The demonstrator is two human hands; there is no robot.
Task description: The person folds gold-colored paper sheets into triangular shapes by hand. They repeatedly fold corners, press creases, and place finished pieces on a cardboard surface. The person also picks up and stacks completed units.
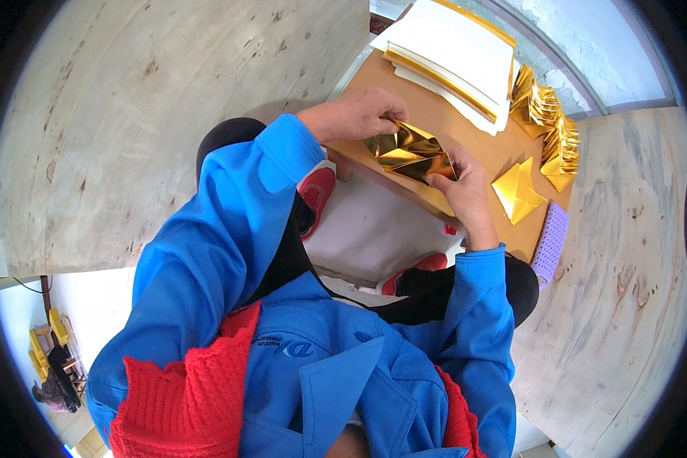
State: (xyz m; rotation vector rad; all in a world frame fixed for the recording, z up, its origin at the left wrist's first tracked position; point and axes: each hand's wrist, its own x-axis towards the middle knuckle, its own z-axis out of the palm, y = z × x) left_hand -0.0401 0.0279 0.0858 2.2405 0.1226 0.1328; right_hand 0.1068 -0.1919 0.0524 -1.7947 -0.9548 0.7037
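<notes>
A sheet of shiny gold foil paper (pixel 415 151), creased into several facets, is held in the air over the near edge of a small brown table (pixel 475 149). My left hand (pixel 360 114) pinches its upper left corner between thumb and fingers. At the lower right end, my right hand (pixel 466 186) grips the foil with the thumb on top. Right of that hand, a folded gold paper piece (pixel 518 189) lies on the tabletop. Farther back along the right side stand rows of folded gold paper pieces (pixel 561 146), packed closely together.
A stack of white and gold paper sheets (pixel 452 54) covers the table's far part. A purple perforated case or basket (pixel 551 240) sits at the right table edge. Pale wooden boards (pixel 618 275) flank both sides. Below the table are my red shoes (pixel 318 200). A person (pixel 54 395) appears far left.
</notes>
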